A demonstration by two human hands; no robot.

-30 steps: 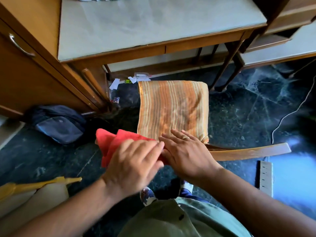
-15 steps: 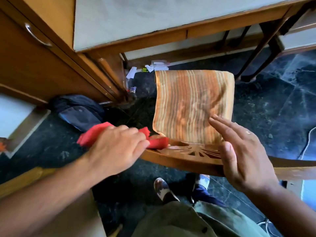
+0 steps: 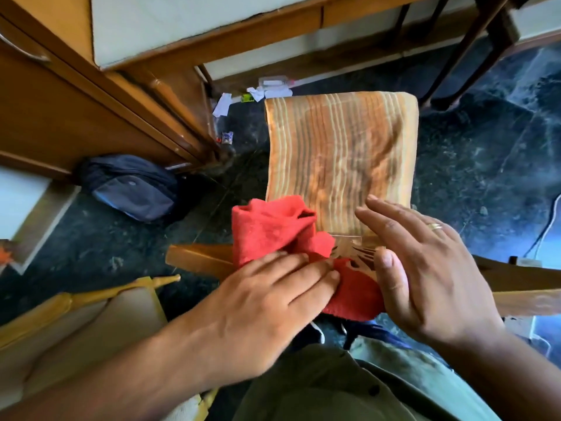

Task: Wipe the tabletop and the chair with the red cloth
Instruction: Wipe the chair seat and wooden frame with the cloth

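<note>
The red cloth (image 3: 273, 229) lies bunched over the top rail of the wooden chair (image 3: 197, 259), just in front of its orange striped seat cushion (image 3: 340, 153). My left hand (image 3: 267, 296) presses flat on the cloth's near part, fingers extended over the carved backrest. My right hand (image 3: 425, 268) is spread with the thumb against the cloth's right edge and the fingers above the rail. The pale tabletop (image 3: 182, 22) lies at the top of the view, beyond the chair.
A dark blue backpack (image 3: 133, 186) lies on the black marble floor by the wooden cabinet (image 3: 60, 110). Paper scraps (image 3: 264, 92) litter the floor under the table. Another chair's frame (image 3: 91, 299) stands at lower left. A white cable (image 3: 546, 232) runs at right.
My left hand slid the red cloth rightward from the rail's left end onto the carved middle. My right hand came down beside it, now touching the cloth's right edge.
</note>
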